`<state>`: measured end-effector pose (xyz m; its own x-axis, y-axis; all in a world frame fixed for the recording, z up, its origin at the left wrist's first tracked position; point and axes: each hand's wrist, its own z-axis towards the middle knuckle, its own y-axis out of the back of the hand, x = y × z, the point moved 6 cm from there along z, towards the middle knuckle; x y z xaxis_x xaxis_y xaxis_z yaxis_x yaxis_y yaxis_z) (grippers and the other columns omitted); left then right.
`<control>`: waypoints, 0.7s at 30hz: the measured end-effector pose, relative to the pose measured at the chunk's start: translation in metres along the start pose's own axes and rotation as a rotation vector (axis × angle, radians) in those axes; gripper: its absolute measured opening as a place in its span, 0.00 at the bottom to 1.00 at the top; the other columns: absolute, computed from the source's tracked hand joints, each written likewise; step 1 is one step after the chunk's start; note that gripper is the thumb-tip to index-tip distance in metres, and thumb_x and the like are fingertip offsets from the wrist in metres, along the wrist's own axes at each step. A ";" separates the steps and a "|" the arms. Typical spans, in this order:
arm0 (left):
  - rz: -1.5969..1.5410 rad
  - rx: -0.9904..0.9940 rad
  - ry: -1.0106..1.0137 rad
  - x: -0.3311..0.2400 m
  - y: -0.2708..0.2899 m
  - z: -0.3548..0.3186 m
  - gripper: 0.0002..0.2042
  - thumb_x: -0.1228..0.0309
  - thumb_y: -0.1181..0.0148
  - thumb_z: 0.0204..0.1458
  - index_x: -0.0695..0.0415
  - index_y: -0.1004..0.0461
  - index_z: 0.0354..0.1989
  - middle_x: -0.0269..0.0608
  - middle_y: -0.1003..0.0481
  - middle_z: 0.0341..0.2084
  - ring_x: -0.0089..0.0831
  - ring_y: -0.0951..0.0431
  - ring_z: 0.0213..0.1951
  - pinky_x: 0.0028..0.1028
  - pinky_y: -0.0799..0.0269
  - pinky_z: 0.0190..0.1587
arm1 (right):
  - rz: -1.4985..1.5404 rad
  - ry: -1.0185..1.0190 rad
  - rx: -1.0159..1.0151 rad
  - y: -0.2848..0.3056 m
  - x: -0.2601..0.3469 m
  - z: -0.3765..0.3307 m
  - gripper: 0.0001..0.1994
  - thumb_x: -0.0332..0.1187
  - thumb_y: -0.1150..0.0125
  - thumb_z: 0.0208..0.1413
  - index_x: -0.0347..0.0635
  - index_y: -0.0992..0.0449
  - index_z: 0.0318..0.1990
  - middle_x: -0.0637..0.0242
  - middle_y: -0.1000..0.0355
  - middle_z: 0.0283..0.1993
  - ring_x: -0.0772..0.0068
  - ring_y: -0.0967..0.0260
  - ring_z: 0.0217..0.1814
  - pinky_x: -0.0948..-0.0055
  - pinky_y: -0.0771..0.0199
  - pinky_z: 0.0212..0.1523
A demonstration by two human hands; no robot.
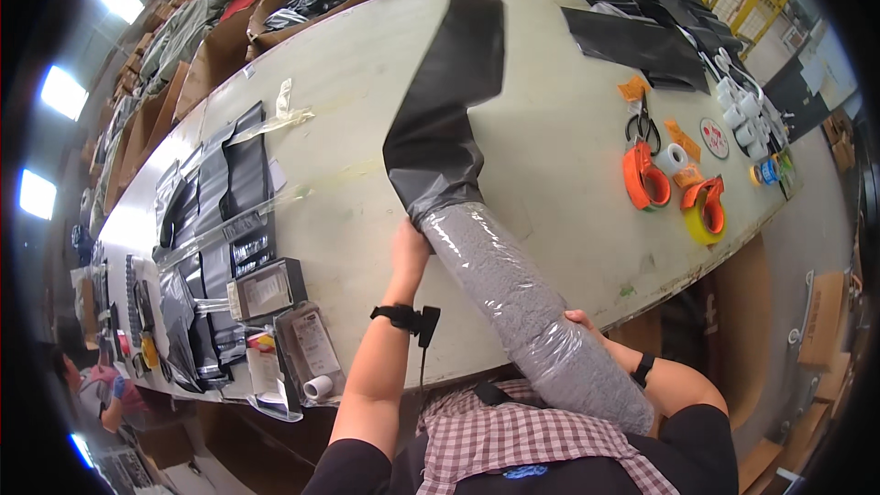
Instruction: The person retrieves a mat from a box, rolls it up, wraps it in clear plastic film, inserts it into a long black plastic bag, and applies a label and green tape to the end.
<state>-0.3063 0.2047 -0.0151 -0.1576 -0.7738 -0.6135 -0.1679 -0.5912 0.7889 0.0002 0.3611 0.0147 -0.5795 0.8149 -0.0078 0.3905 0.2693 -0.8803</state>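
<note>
the left hand [412,243] has its fingers closed on the edge of the bag [449,101], at the far end of the roll [518,289]; their tips are hidden. the right hand [591,325] lies against the roll's right side, a little of the fingers showing; i cannot tell how firmly they grip. the roll, grey under clear wrap, slants between the hands, far end in the bag's mouth, near end by the checked apron [550,449].

the step looks like sleeving the roll. to do it well, i'd keep the right hand steadying it, draw the mouth down evenly all round, and straighten the bag's creases so trapped air doesn't fight back. the wrap could snag or bunch at the rim.

under the roll, the table [550,147] is pale and scuffed. flat black bags [243,174] lie left of the roll; scissors [643,128], an orange tape dispenser [634,174] and white spools [747,119] sit right of it. past the roll's far end, to the left, stand cartons [215,50]; to the right, yellow frames [761,0].
</note>
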 end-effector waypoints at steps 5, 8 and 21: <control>0.097 0.066 -0.222 -0.021 -0.008 0.027 0.07 0.74 0.44 0.44 0.65 0.26 0.27 0.61 0.26 0.27 0.57 0.25 0.33 0.45 0.29 0.36 | -0.115 0.159 0.244 -0.033 0.053 0.055 0.34 0.51 0.45 0.49 0.33 0.38 0.57 0.53 0.30 0.50 0.61 0.28 0.48 0.63 0.26 0.49; 0.102 -0.036 -0.201 0.003 0.021 0.093 0.10 0.71 0.52 0.50 0.63 0.25 0.30 0.60 0.25 0.29 0.56 0.25 0.37 0.45 0.31 0.37 | -0.178 0.097 0.201 -0.062 0.061 0.122 0.36 0.53 0.48 0.51 0.33 0.41 0.59 0.53 0.32 0.53 0.58 0.29 0.50 0.62 0.27 0.51; 0.208 0.293 -0.149 0.060 0.037 0.070 0.12 0.67 0.43 0.46 0.63 0.24 0.33 0.57 0.24 0.28 0.53 0.24 0.34 0.38 0.30 0.36 | -2.113 1.282 -0.442 -0.133 0.214 0.205 0.21 0.37 0.38 0.46 0.39 0.27 0.48 0.54 0.28 0.43 0.56 0.28 0.41 0.61 0.28 0.43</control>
<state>-0.3901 0.1518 -0.0253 -0.3540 -0.8161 -0.4567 -0.3849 -0.3180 0.8665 -0.3221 0.3944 0.0327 0.2023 -0.7727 0.6017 0.3046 0.6336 0.7112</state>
